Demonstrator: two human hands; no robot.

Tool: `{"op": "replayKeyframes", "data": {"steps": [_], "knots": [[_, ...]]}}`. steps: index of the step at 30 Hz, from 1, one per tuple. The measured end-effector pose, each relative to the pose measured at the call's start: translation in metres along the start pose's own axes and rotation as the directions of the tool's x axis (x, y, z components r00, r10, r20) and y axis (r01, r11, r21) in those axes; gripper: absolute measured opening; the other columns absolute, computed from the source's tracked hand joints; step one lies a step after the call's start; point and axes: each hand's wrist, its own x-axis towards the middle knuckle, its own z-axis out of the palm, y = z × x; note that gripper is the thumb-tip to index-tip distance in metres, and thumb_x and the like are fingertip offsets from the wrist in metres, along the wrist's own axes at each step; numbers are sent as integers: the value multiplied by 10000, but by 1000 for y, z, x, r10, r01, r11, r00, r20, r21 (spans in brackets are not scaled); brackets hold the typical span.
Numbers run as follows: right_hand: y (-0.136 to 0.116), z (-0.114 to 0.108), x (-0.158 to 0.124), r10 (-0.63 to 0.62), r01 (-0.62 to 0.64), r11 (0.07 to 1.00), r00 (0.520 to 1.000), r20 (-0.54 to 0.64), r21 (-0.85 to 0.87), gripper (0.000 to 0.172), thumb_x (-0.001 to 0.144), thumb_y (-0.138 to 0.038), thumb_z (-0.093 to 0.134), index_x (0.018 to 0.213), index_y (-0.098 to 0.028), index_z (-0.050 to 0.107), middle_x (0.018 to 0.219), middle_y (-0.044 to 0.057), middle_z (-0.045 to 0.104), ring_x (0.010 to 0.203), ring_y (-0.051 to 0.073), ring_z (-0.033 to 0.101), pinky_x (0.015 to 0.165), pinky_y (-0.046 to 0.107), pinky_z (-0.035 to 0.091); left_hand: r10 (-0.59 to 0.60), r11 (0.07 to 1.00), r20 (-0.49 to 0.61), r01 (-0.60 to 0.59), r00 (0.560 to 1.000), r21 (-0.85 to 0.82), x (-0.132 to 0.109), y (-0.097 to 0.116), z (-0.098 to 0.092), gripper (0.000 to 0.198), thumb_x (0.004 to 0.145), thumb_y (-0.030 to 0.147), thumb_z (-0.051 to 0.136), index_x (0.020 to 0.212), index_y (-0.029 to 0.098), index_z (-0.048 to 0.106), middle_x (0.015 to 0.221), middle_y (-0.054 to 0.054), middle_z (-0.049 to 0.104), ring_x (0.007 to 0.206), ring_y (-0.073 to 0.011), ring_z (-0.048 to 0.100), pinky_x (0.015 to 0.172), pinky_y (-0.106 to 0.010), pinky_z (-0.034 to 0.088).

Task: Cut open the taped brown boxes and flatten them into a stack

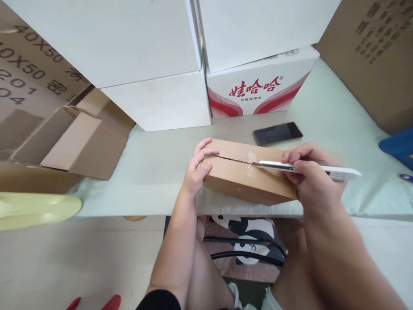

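A closed brown cardboard box (254,181) lies near the front edge of the table. My left hand (197,168) grips its left end, thumb and fingers wrapped round the corner. In my right hand (312,172) is a white utility knife (338,172), held with the fingers closed. The knife's tip meets the seam along the box's top, beside a strip of clear tape (252,160). Left of the tip the seam shows as a dark, jagged line. My right hand sits at the box's right end.
Behind the box lies a phone (278,133) on the pale green tablecloth (155,159). White cartons (258,92) stand at the back. An opened cardboard box (74,142) and a yellow object (38,209) are at left, a blue object (400,146) at right.
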Motion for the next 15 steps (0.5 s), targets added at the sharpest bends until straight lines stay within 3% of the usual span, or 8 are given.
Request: {"op": "replayKeyframes", "data": {"steps": [6, 11, 15], "knots": [[-3, 2, 4, -77, 109, 962, 988, -134, 251, 41, 575, -198, 584, 552, -226, 564, 507, 11, 507, 363, 111, 367, 355, 295, 203, 21, 999, 18, -22, 1000, 32, 0, -3, -1, 558, 888, 725, 555, 1129, 244, 704, 1551, -135, 514, 1507, -391, 421, 1219, -614, 369], [-8, -8, 14, 77, -38, 954, 989, -124, 296, 287, 620, -424, 696, 548, -238, 490, 486, -21, 383, 387, 98, 310, 386, 286, 196, 5, 1000, 9, -6, 1000, 8, 0, -1, -3, 562, 864, 742, 589, 1107, 251, 720, 1557, -131, 518, 1501, -390, 436, 1221, -607, 375], [-6, -25, 26, 63, 47, 938, 951, -302, 342, 409, 528, -531, 722, 554, -247, 428, 516, -47, 275, 453, 106, 330, 457, 307, 282, -2, 1000, 44, 2, 999, -2, -1, -1, -6, 573, 859, 733, 607, 1130, 242, 721, 1584, -144, 490, 1507, -394, 429, 1225, -606, 369]]}}
